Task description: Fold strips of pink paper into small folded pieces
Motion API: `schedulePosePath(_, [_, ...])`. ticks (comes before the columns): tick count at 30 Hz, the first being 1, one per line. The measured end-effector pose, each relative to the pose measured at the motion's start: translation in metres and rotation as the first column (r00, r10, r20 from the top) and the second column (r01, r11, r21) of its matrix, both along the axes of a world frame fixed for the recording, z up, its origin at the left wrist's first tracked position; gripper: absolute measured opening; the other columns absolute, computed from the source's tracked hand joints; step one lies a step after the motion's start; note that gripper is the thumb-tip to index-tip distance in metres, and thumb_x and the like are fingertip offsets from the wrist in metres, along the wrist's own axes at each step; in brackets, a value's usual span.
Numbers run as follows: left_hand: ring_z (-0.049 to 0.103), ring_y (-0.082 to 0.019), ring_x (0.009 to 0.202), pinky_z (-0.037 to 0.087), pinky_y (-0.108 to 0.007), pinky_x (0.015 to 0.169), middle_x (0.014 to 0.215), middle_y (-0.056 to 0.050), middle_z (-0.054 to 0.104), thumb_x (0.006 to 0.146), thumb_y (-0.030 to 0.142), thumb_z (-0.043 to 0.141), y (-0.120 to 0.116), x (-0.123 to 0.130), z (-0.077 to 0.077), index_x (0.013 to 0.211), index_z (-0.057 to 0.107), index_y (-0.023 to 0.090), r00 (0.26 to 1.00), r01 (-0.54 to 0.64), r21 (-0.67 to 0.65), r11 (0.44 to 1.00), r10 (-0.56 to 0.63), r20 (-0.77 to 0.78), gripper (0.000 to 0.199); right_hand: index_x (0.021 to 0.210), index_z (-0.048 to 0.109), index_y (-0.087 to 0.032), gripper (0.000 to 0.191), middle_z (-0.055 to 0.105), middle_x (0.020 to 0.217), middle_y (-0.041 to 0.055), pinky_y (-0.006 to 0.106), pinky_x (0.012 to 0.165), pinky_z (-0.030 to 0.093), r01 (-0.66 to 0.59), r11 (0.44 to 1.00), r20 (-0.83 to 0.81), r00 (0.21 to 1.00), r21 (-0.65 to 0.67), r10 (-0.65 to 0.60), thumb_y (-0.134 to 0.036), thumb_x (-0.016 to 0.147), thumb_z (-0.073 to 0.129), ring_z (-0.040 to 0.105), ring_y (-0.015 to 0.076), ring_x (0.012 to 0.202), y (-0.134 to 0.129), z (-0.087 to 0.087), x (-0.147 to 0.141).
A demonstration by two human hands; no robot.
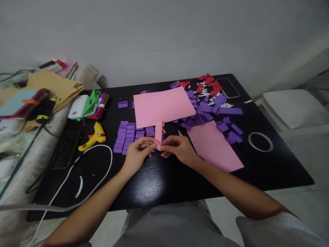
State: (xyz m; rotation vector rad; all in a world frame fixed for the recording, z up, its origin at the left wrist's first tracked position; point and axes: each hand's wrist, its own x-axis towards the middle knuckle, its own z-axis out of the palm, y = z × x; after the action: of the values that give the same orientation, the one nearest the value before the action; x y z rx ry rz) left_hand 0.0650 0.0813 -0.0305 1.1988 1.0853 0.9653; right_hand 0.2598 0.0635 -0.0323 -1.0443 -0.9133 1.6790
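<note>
Between my two hands is a narrow pink paper strip (158,132), its near end folded. My left hand (141,151) pinches the folded end from the left, thumb on top. From the right, my right hand (180,148) pinches the same end with thumb and fingers. The strip's far end meets the near edge of a large pink paper sheet (163,105); whether they are joined I cannot tell. Just behind my right hand, the tip of a pointed metal tool (180,133) shows, the rest hidden. A second pink sheet (214,147) lies right of that hand.
Folded purple paper pieces (125,135) lie in rows at left, with more heaped at right near red paper pieces (209,82) and white scraps. A yellow glue gun (95,137), a white cable (109,164), a phone (66,149) and a tape ring (260,141) are on the black table (280,168).
</note>
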Motion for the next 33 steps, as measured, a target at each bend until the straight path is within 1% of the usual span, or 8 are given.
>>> schedulePosePath(7, [0.058, -0.01, 0.057, 0.049, -0.021, 0.052, 0.072, 0.0, 0.07, 0.075, 0.035, 0.089, 0.001, -0.002, -0.003, 0.091, 0.072, 0.017, 0.998, 0.012, -0.057, 0.998, -0.008, 0.062, 0.03, 0.085, 0.078, -0.016, 0.032, 0.077, 0.072, 0.0022, 0.024, 0.053, 0.064, -0.012, 1.0, 0.005, 1.0, 0.009, 0.012, -0.041, 0.071, 0.092, 0.075, 0.0152, 0.058, 0.0, 0.0, 0.001])
schedulePosePath(10, [0.056, -0.009, 0.054, 0.048, -0.021, 0.052, 0.068, 0.001, 0.068, 0.075, 0.036, 0.089, 0.002, -0.002, 0.0, 0.088, 0.07, 0.017, 0.999, 0.017, -0.038, 0.999, -0.015, 0.052, 0.03, 0.085, 0.079, -0.018, 0.029, 0.077, 0.075, 0.0018, 0.027, 0.06, 0.067, 0.004, 0.999, 0.035, 0.999, 0.054, -0.006, -0.041, 0.073, 0.091, 0.077, 0.0168, 0.068, -0.001, 0.0, 0.001])
schedulePosePath(13, [0.056, -0.009, 0.053, 0.048, -0.021, 0.052, 0.066, 0.002, 0.067, 0.074, 0.037, 0.09, 0.003, -0.003, 0.004, 0.086, 0.068, 0.017, 0.999, 0.024, -0.002, 1.0, -0.024, 0.023, 0.032, 0.087, 0.08, -0.02, 0.027, 0.078, 0.081, 0.0015, 0.033, 0.071, 0.069, 0.042, 0.993, 0.065, 0.997, 0.111, -0.05, -0.039, 0.072, 0.091, 0.077, 0.0178, 0.076, -0.002, -0.001, 0.001])
schedulePosePath(16, [0.058, -0.009, 0.055, 0.05, -0.022, 0.055, 0.066, 0.002, 0.067, 0.074, 0.038, 0.09, 0.003, -0.003, 0.004, 0.084, 0.068, 0.017, 1.0, 0.01, 0.056, 0.998, -0.009, -0.018, 0.032, 0.089, 0.08, -0.02, 0.025, 0.079, 0.085, 0.0024, 0.036, 0.078, 0.068, 0.037, 0.99, 0.072, 0.996, 0.139, -0.047, -0.037, 0.073, 0.09, 0.076, 0.018, 0.079, -0.003, -0.002, 0.001])
schedulePosePath(21, [0.061, -0.01, 0.057, 0.052, -0.022, 0.054, 0.071, 0.001, 0.07, 0.079, 0.038, 0.087, -0.001, -0.002, 0.001, 0.088, 0.068, 0.018, 1.0, 0.011, 0.098, 0.995, -0.009, -0.022, 0.029, 0.089, 0.077, -0.02, 0.027, 0.078, 0.085, 0.0026, 0.033, 0.074, 0.066, 0.006, 0.992, 0.07, 0.997, 0.123, -0.015, -0.034, 0.071, 0.091, 0.076, 0.0187, 0.08, -0.004, -0.002, 0.0])
schedulePosePath(24, [0.066, -0.012, 0.059, 0.056, -0.024, 0.056, 0.075, 0.0, 0.073, 0.08, 0.038, 0.086, -0.003, 0.0, 0.004, 0.088, 0.066, 0.019, 1.0, 0.023, 0.094, 0.995, -0.024, 0.013, 0.029, 0.087, 0.076, -0.019, 0.027, 0.078, 0.084, 0.0021, 0.033, 0.076, 0.065, 0.008, 0.992, 0.074, 0.997, 0.124, -0.017, -0.033, 0.07, 0.092, 0.076, 0.0183, 0.079, -0.005, -0.001, -0.001])
schedulePosePath(29, [0.07, -0.015, 0.066, 0.059, -0.028, 0.069, 0.071, 0.0, 0.074, 0.079, 0.038, 0.087, -0.004, 0.0, 0.012, 0.084, 0.067, 0.018, 0.999, 0.025, 0.1, 0.995, -0.028, 0.026, 0.028, 0.084, 0.078, -0.022, 0.023, 0.079, 0.083, 0.0019, 0.038, 0.087, 0.065, 0.034, 0.978, 0.13, 0.99, 0.205, -0.062, -0.038, 0.074, 0.09, 0.076, 0.0193, 0.079, -0.008, 0.008, -0.002])
schedulePosePath(33, [0.072, -0.016, 0.068, 0.059, -0.029, 0.07, 0.075, -0.002, 0.076, 0.079, 0.037, 0.087, -0.005, -0.001, 0.013, 0.085, 0.07, 0.019, 0.999, 0.029, 0.098, 0.995, -0.031, 0.023, 0.026, 0.084, 0.079, -0.022, 0.018, 0.08, 0.083, 0.0024, 0.036, 0.083, 0.065, 0.038, 0.964, 0.17, 0.982, 0.262, -0.085, -0.037, 0.078, 0.087, 0.077, 0.0196, 0.079, -0.011, 0.011, -0.002])
